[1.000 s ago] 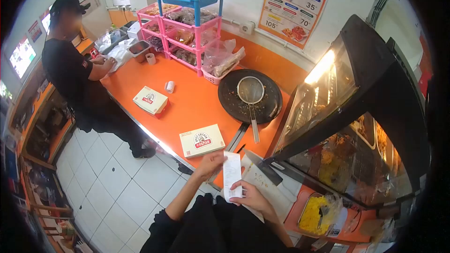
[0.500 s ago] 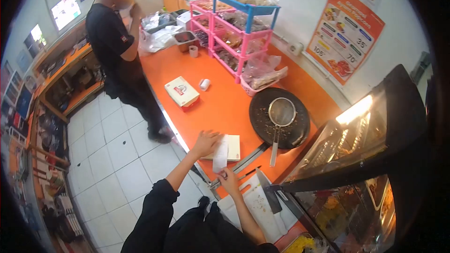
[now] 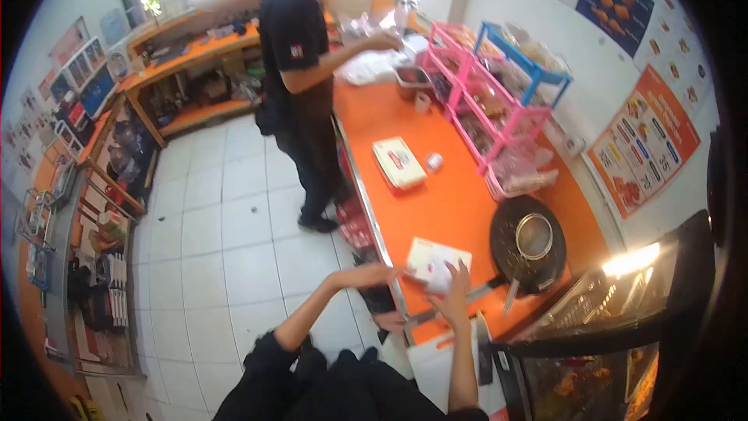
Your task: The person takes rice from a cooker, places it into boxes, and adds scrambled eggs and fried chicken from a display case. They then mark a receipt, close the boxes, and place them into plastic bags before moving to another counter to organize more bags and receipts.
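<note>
A cream cardboard food box (image 3: 421, 252) lies on the orange counter, with a white paper slip (image 3: 441, 274) on its top. My right hand (image 3: 452, 300) is over the box's near right corner, fingers spread at the slip's edge. Reaching in from the left, my left hand (image 3: 382, 274) has its fingers stretched out, the tips right at the box's near left side. A second cream box (image 3: 399, 162) with a printed lid sits further back, beside a small white roll (image 3: 434, 161).
To the right is a black pan (image 3: 506, 243) with a wire strainer (image 3: 534, 235) on it. A cutting board (image 3: 425, 366) and knife (image 3: 485, 355) lie nearer me. Pink stacked racks (image 3: 491, 121), a lit display case (image 3: 592, 374) and a co-worker (image 3: 292, 54) surround the counter.
My left hand has come off the slip and drawn back to the box's left side. My right hand has moved up over the slip, which now lies on the box. The co-worker's arm has lowered.
</note>
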A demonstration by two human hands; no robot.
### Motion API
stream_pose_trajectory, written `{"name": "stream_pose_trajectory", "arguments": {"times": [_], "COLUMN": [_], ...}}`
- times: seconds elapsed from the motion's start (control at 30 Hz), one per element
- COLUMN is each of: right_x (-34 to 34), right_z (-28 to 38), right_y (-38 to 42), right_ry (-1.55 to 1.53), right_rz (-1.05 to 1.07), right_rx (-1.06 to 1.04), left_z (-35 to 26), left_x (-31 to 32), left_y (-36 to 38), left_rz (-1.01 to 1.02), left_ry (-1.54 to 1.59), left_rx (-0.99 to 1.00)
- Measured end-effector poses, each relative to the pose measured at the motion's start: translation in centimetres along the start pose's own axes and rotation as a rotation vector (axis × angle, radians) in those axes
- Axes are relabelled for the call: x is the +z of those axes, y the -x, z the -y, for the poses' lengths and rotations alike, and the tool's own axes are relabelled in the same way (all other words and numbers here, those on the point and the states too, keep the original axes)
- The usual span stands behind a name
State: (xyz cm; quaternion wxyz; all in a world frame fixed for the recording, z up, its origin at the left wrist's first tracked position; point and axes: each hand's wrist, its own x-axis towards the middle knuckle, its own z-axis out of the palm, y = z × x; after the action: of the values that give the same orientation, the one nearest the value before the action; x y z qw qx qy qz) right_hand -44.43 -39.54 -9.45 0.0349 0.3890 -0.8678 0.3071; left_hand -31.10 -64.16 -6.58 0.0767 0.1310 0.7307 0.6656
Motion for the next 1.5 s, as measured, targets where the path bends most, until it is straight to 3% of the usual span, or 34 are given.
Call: {"name": "stream_pose_trajectory", "arguments": {"times": [0.03, 0.07, 0.1, 0.13, 0.17, 0.2, 0.23, 0.27, 0.3, 0.4, 0.5, 0.57, 0.67, 0.77, 0.87, 1.0, 1.17, 1.37, 1.4, 1.5], "right_x": [-1.4, -2.4, -3.0, -2.5, -3.5, -4.4, -3.7, -0.3, 2.6, 12.2, 24.3, 30.3, 35.8, 41.1, 46.9, 55.4, 65.7, 69.4, 70.3, 73.9], "right_z": [1.4, 2.7, 2.7, 3.7, 7.5, 11.3, 16.6, 18.7, 21.6, 30.3, 35.8, 37.2, 38.3, 38.6, 39.7, 43.5, 51.3, 57.0, 57.1, 57.5], "right_y": [0.7, 1.4, 2.6, 3.0, 2.7, 2.4, 1.7, 2.1, 1.8, 0.9, 1.9, 3.4, 4.5, 4.4, 2.7, -2.5, -11.5, -23.5, -25.2, -31.0], "right_ry": [-0.127, -0.624, -0.796, -1.036, -1.216, -1.326, -1.414, -1.378, -1.396, -1.404, -0.990, -0.703, -0.428, -0.239, -0.029, 0.149, 0.320, 0.276, 0.290, 0.260], "right_rz": [-0.004, 0.228, 0.439, 1.013, 1.363, 1.750, 1.895, 1.742, 1.765, 1.799, 1.673, 1.690, 1.800, 1.916, 2.012, 2.061, 2.001, 1.962, 1.955, 1.924], "right_rx": [-0.024, 0.160, 0.061, -0.081, -0.189, -0.261, -0.283, -0.351, -0.328, -0.242, -0.157, -0.170, -0.237, -0.266, -0.186, -0.153, -0.217, 0.033, 0.088, 0.111], "left_z": [-2.3, -5.5, -8.7, -12.0, -13.6, -13.8, -13.5, -12.8, -12.4, -12.0, -13.2, -10.1, -0.5, -0.3, 2.6, 7.4, 6.8, 8.5, 9.3, 11.2], "left_x": [-0.9, -1.5, -1.0, -0.5, 0.3, 0.9, 0.9, 0.7, 0.2, -0.4, -2.4, -2.5, -0.5, -4.0, -8.8, -18.3, -33.8, -48.6, -51.0, -58.1], "left_y": [5.7, 10.1, 14.3, 18.5, 22.1, 25.2, 28.2, 31.2, 33.1, 35.5, 35.5, 36.1, 37.8, 40.4, 42.9, 47.4, 51.9, 51.8, 51.4, 50.9], "left_rz": [0.183, 0.375, 0.445, 0.514, 0.445, 0.338, 0.267, 0.190, 0.111, -0.583, -0.449, -0.170, -0.127, -0.287, -0.354, -0.391, -0.305, -0.126, -0.068, -0.028], "left_ry": [0.072, 0.149, 0.206, 0.260, 0.252, 0.177, 0.145, 0.113, 0.083, -0.002, -0.081, 0.140, 0.082, 0.369, 0.406, 0.414, 0.450, 0.440, 0.427, 0.464], "left_rx": [0.099, 0.188, 0.159, 0.127, -0.022, -0.010, -0.105, -0.195, -0.285, -0.072, 0.059, 0.024, 0.045, -0.088, -0.017, -0.052, -0.192, -0.229, -0.161, -0.138]}}
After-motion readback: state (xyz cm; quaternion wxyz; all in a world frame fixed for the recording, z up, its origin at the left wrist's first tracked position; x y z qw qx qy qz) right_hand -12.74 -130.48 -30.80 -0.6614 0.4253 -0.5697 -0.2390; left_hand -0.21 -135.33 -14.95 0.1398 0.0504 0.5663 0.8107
